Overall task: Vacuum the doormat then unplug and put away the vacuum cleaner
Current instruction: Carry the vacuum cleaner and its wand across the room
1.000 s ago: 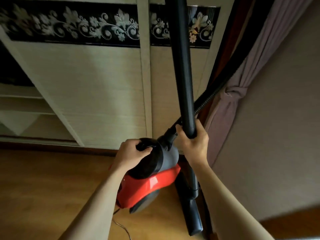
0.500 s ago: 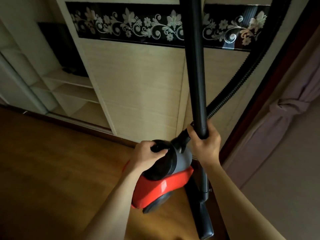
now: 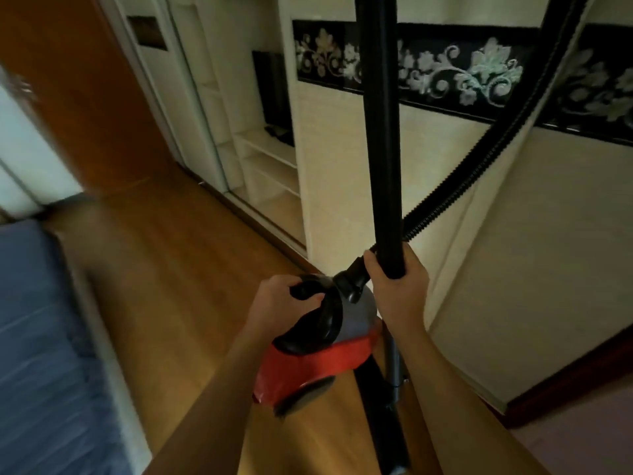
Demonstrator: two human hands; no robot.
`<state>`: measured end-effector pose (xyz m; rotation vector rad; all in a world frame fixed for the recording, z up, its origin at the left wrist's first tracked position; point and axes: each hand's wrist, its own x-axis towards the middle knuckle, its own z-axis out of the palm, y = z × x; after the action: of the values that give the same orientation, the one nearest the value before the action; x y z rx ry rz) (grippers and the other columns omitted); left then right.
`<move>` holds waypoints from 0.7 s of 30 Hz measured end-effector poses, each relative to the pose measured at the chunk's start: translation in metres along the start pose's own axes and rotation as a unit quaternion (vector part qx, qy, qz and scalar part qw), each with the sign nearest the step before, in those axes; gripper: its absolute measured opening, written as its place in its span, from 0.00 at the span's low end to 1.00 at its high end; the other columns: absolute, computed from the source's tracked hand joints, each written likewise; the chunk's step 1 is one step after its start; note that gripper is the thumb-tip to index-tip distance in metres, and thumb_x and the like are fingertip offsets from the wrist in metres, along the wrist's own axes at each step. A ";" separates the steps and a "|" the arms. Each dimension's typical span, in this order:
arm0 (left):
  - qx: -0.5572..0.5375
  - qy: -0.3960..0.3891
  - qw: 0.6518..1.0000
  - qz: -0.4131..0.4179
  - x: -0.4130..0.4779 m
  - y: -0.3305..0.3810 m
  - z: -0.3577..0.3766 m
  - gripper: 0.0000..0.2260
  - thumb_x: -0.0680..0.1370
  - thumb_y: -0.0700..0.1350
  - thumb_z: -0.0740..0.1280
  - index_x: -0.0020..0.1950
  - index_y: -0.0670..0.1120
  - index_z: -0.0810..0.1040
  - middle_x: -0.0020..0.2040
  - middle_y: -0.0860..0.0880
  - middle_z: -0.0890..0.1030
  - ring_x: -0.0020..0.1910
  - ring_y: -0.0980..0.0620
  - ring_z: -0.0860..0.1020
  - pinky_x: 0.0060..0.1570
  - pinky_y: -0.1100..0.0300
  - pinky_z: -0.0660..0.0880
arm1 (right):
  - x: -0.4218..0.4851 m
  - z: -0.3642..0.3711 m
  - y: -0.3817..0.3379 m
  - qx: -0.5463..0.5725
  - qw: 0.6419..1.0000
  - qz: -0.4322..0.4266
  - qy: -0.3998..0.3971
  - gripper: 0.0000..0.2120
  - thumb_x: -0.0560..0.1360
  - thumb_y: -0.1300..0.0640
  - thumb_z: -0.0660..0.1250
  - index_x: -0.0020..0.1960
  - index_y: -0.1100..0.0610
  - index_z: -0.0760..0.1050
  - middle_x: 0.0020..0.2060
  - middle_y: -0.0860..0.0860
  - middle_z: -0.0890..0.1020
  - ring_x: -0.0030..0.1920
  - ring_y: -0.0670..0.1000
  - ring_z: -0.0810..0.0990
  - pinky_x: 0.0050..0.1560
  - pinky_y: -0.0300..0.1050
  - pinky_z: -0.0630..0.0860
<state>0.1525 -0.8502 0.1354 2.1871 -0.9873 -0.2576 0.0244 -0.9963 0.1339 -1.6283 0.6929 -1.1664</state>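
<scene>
A red and grey vacuum cleaner (image 3: 315,368) hangs off the floor in the lower middle of the head view. My left hand (image 3: 281,303) grips its black carry handle (image 3: 306,289) from the left. My right hand (image 3: 399,286) is curled round the black wand tube (image 3: 380,132), which stands upright and runs out of the top of the frame. The ribbed black hose (image 3: 479,166) arcs from the cleaner's front up to the top right. The floor nozzle (image 3: 390,437) hangs below the cleaner. No doormat is in view.
A cream sliding wardrobe (image 3: 513,255) with a black floral band stands right ahead, its left part open on white shelves (image 3: 270,162). A blue bed (image 3: 41,354) fills the lower left. A brown door (image 3: 89,97) is at the upper left. Wood floor (image 3: 178,269) lies between.
The view has swung left: the curtain on the right has left the frame, and the open shelves, door and bed have come in. Both hands keep their grips on the vacuum.
</scene>
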 end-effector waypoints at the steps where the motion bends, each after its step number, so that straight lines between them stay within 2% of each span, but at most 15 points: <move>1: -0.006 0.016 1.000 -0.009 -0.001 -0.005 -0.006 0.18 0.74 0.49 0.74 0.28 0.56 0.71 0.25 0.57 0.74 0.27 0.61 0.75 0.26 0.72 0.64 | 0.002 0.010 -0.001 0.009 1.000 -0.002 -0.014 0.06 0.75 0.59 0.76 0.46 0.58 0.80 0.37 0.52 0.82 0.39 0.43 0.80 0.42 0.35 0.78; 4: -0.006 0.062 0.997 -0.045 -0.007 -0.026 -0.026 0.15 0.73 0.50 0.75 0.29 0.56 0.73 0.23 0.57 0.73 0.24 0.62 0.74 0.23 0.71 0.65 | 0.003 0.043 -0.002 0.030 0.998 -0.004 -0.058 0.06 0.75 0.57 0.76 0.46 0.54 0.79 0.37 0.53 0.81 0.40 0.44 0.80 0.43 0.39 0.80; 7: 0.008 0.094 0.992 -0.086 -0.010 -0.051 -0.047 0.12 0.73 0.54 0.73 0.35 0.48 0.80 0.27 0.53 0.78 0.27 0.57 0.78 0.25 0.65 0.69 | 0.002 0.083 0.000 0.036 0.994 -0.006 -0.106 0.07 0.75 0.56 0.76 0.46 0.50 0.79 0.38 0.51 0.82 0.43 0.47 0.82 0.46 0.48 0.81; 10: 0.016 0.132 0.984 -0.118 -0.008 -0.078 -0.069 0.13 0.73 0.56 0.72 0.41 0.46 0.83 0.31 0.51 0.81 0.31 0.55 0.80 0.29 0.58 0.75 | 0.002 0.125 0.001 0.043 0.988 -0.024 -0.147 0.08 0.75 0.56 0.77 0.45 0.47 0.78 0.37 0.45 0.82 0.42 0.43 0.82 0.45 0.46 0.81; 11: 0.016 0.143 0.981 -0.129 -0.006 -0.087 -0.076 0.12 0.73 0.56 0.72 0.43 0.47 0.83 0.33 0.51 0.82 0.33 0.56 0.80 0.31 0.59 0.76 | 0.002 0.140 0.000 0.049 0.985 -0.031 -0.160 0.10 0.75 0.57 0.77 0.44 0.45 0.77 0.36 0.43 0.81 0.41 0.41 0.81 0.44 0.44 0.80; 13: 0.008 0.163 0.975 -0.152 0.000 -0.108 -0.089 0.11 0.73 0.55 0.73 0.43 0.48 0.83 0.33 0.52 0.82 0.33 0.57 0.80 0.29 0.63 0.75 | 0.003 0.170 0.001 0.056 0.980 -0.043 -0.187 0.13 0.75 0.57 0.76 0.43 0.41 0.76 0.34 0.44 0.80 0.40 0.42 0.81 0.42 0.43 0.79; 17: 0.007 0.208 0.959 -0.191 0.021 -0.158 -0.116 0.09 0.72 0.54 0.75 0.42 0.49 0.84 0.34 0.53 0.83 0.33 0.60 0.80 0.28 0.67 0.75 | 0.011 0.239 0.007 0.057 0.972 -0.037 -0.225 0.13 0.75 0.54 0.77 0.43 0.38 0.76 0.35 0.42 0.82 0.42 0.40 0.83 0.44 0.42 0.81; 21: -0.002 0.234 0.948 -0.216 0.053 -0.218 -0.148 0.10 0.71 0.56 0.75 0.40 0.50 0.83 0.32 0.54 0.82 0.32 0.61 0.80 0.29 0.64 0.76 | 0.025 0.322 0.015 0.060 0.968 -0.026 -0.242 0.09 0.74 0.54 0.77 0.43 0.43 0.78 0.35 0.42 0.82 0.40 0.43 0.82 0.42 0.46 0.82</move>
<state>0.3803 -0.7116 0.1007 2.2889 -0.2425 0.0644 0.3316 -0.8998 0.1092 -1.7437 0.2608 -0.7810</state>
